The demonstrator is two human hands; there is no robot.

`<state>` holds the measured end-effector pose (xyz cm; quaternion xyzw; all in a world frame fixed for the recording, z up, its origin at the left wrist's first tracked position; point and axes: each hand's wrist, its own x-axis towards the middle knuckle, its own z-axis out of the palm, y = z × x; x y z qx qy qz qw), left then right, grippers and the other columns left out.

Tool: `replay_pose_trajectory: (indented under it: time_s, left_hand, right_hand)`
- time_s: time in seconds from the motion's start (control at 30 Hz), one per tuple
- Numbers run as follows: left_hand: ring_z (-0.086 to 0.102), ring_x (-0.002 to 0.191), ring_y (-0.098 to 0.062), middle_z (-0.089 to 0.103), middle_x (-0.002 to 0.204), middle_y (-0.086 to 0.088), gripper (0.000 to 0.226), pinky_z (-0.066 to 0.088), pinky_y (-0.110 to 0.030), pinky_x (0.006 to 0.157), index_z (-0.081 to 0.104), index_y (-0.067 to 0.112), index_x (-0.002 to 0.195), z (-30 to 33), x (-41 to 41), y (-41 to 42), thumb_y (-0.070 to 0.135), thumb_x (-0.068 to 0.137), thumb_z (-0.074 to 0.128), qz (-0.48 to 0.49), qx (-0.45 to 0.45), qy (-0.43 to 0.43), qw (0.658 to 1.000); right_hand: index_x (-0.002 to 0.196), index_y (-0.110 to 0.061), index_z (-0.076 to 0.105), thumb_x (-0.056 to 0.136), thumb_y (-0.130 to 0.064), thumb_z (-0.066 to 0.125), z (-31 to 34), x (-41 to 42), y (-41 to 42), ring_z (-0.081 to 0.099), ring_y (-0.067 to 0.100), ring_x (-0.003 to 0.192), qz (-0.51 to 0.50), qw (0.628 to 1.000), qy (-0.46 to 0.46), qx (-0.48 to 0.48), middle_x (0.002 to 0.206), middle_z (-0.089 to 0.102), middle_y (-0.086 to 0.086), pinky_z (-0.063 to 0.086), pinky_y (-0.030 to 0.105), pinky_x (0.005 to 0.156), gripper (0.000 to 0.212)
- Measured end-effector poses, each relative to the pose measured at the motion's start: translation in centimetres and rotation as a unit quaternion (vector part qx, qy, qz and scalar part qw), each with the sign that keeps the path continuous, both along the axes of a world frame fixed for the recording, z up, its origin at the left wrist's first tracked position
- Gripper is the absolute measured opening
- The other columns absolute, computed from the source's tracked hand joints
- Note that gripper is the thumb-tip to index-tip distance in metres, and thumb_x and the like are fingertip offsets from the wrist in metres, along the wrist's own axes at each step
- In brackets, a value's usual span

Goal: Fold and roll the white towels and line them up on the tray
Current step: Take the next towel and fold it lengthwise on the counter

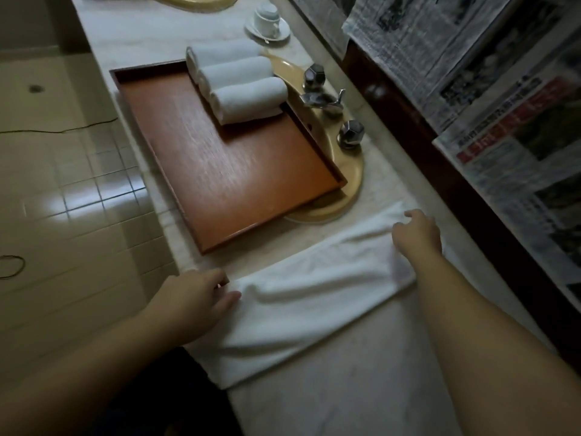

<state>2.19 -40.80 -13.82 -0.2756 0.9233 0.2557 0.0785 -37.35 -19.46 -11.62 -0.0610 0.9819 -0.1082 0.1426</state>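
Observation:
A white towel (308, 297) lies folded lengthwise across the marble counter (361, 388), near the front edge. My left hand (195, 297) pinches its left end with thumb and fingers. My right hand (416, 231) holds its right end near the wall, fingers curled on the cloth. Beyond the towel a brown wooden tray (226, 171) sits over a yellow sink (352, 180). Three rolled white towels (248, 96) lie side by side at the tray's far corner.
A chrome tap with two knobs (327, 99) stands to the right of the tray. A white cup on a saucer (267, 20) sits further back. Newspapers (471, 73) cover the wall at right. A tiled floor (63, 184) lies below at left.

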Motion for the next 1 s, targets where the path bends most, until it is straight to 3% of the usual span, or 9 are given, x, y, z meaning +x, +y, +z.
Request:
replay_pose_trajectory:
  time_s: [0.2, 0.33, 0.43, 0.63, 0.83, 0.9, 1.0]
  left_hand:
    - [0.058, 0.080, -0.015, 0.058, 0.087, 0.011, 0.027, 0.050, -0.036, 0.070, 0.060, 0.032, 0.098, -1.1, -2.1, 1.6, 0.057, 0.100, 0.050, 0.036, 0.002, 0.018, 0.999]
    - [0.056, 0.077, -0.017, 0.053, 0.081, 0.013, 0.024, 0.049, -0.037, 0.066, 0.056, 0.032, 0.089, -1.6, -1.8, 2.4, 0.053, 0.099, 0.057, 0.064, -0.011, 0.055, 0.996]
    - [0.054, 0.073, -0.017, 0.049, 0.077, 0.013, 0.024, 0.047, -0.036, 0.063, 0.053, 0.032, 0.083, -1.6, -1.6, 2.7, 0.049, 0.098, 0.061, 0.075, -0.025, 0.062, 0.995]
    - [0.054, 0.073, -0.014, 0.055, 0.078, 0.012, 0.025, 0.047, -0.038, 0.064, 0.055, 0.031, 0.080, -1.9, -2.2, 2.7, 0.047, 0.098, 0.063, 0.131, -0.006, 0.047, 0.990]
    - [0.052, 0.066, -0.011, 0.055, 0.072, 0.011, 0.029, 0.047, -0.037, 0.060, 0.051, 0.031, 0.074, -2.4, -2.6, 2.7, 0.044, 0.093, 0.070, 0.182, -0.003, 0.024, 0.983]
    - [0.056, 0.076, -0.018, 0.057, 0.080, 0.009, 0.023, 0.050, -0.039, 0.067, 0.054, 0.030, 0.082, -2.3, -2.8, 3.0, 0.044, 0.092, 0.071, 0.192, -0.009, 0.020, 0.981]
    - [0.053, 0.097, -0.029, 0.058, 0.105, -0.001, 0.018, 0.050, -0.045, 0.079, 0.061, 0.027, 0.107, -2.3, -3.0, 4.0, 0.041, 0.095, 0.062, 0.167, -0.105, 0.017, 0.980]
  right_hand:
    - [0.150, -0.021, 0.049, 0.102, -0.039, 0.052, -0.6, -4.7, 0.1, 0.051, 0.040, 0.132, 0.019, 1.000, -0.014, 0.010, 0.156, 0.043, 0.011, 0.045, 0.051, 0.110, 0.051]
    - [0.116, -0.027, 0.067, 0.085, -0.054, 0.068, -1.8, -6.5, 1.4, 0.063, 0.037, 0.111, -0.006, 1.000, -0.010, -0.010, 0.128, 0.063, 0.008, 0.054, 0.052, 0.099, 0.040]
    - [0.090, -0.022, 0.065, 0.083, -0.046, 0.076, -1.4, -6.7, 1.6, 0.066, 0.032, 0.093, -0.010, 0.998, -0.016, -0.055, 0.101, 0.070, 0.006, 0.057, 0.040, 0.087, 0.028]
    - [0.096, -0.012, 0.063, 0.096, -0.034, 0.071, -2.0, -7.7, 2.9, 0.057, 0.029, 0.092, 0.002, 0.994, -0.003, -0.105, 0.099, 0.064, 0.009, 0.044, 0.034, 0.083, 0.023]
    - [0.098, -0.011, 0.063, 0.095, -0.037, 0.070, -3.3, -8.3, 2.9, 0.061, 0.033, 0.095, -0.004, 0.993, 0.008, -0.119, 0.099, 0.065, 0.010, 0.046, 0.037, 0.085, 0.026]
    - [0.095, -0.012, 0.062, 0.095, -0.039, 0.069, -3.6, -8.4, 2.7, 0.063, 0.036, 0.096, 0.007, 0.994, 0.016, -0.108, 0.096, 0.065, 0.009, 0.047, 0.039, 0.085, 0.028]
    - [0.097, -0.016, 0.060, 0.097, -0.041, 0.067, -4.0, -8.5, 2.8, 0.063, 0.037, 0.096, 0.032, 0.994, 0.034, -0.096, 0.098, 0.066, 0.010, 0.049, 0.040, 0.085, 0.026]
